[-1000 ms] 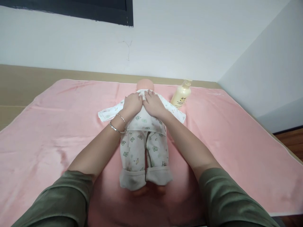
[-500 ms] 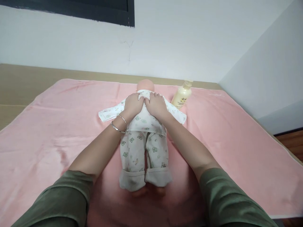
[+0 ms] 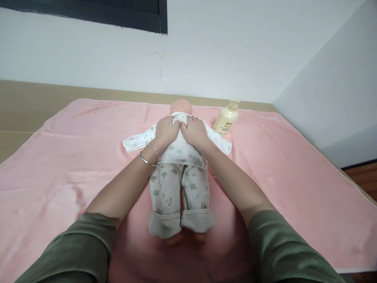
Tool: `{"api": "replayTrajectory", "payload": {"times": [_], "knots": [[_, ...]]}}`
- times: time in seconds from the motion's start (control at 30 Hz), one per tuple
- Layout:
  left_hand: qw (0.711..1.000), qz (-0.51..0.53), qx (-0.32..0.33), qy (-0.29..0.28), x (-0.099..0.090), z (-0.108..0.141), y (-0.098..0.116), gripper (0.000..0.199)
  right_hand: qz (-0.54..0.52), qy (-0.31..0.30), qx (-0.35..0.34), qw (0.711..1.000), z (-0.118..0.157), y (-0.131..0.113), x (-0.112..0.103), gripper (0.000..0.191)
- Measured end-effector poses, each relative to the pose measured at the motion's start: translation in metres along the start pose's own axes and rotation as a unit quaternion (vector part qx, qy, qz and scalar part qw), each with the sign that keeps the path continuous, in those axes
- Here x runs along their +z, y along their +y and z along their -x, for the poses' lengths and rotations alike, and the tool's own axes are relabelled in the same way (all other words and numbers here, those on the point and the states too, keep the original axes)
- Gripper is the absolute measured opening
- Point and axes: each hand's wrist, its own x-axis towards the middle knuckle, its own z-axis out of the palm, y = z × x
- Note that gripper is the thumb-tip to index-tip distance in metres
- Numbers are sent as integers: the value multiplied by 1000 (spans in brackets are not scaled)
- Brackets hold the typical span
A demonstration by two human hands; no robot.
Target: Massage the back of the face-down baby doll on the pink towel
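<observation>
A baby doll (image 3: 181,153) in a white printed top and trousers lies on a pink cloth (image 3: 97,157), its bald head (image 3: 181,106) toward the wall and its feet toward me. My left hand (image 3: 167,129) rests flat on the left side of the doll's upper body, with two silver bangles at the wrist. On the right side of the upper body lies my right hand (image 3: 194,129), also flat, its thumb close to the other thumb. Both hands are open and grip nothing. The doll's sleeves spread out to both sides.
A pale yellow pump bottle (image 3: 226,121) stands or leans beside the doll's right-hand sleeve. Beyond the cloth runs a beige surface edge (image 3: 44,92) along a white wall (image 3: 206,51). A dark frame (image 3: 118,17) is on the wall, and brown flooring (image 3: 363,177) shows at the far right.
</observation>
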Motion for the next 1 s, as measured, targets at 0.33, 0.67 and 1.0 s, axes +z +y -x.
{"api": "replayTrajectory", "payload": {"times": [0.33,0.67,1.0], "knots": [[1000,4,0,6,2,-1,-2,50,-50,-21,-42,998,-8,13,0,57],[1000,-24,7,1,0,2,3,50,-111,-46,-65,991,-14,30,2,69],[999,-37,5,3,-2,3,6,46,-110,-48,-74,990,-14,31,2,69]]}}
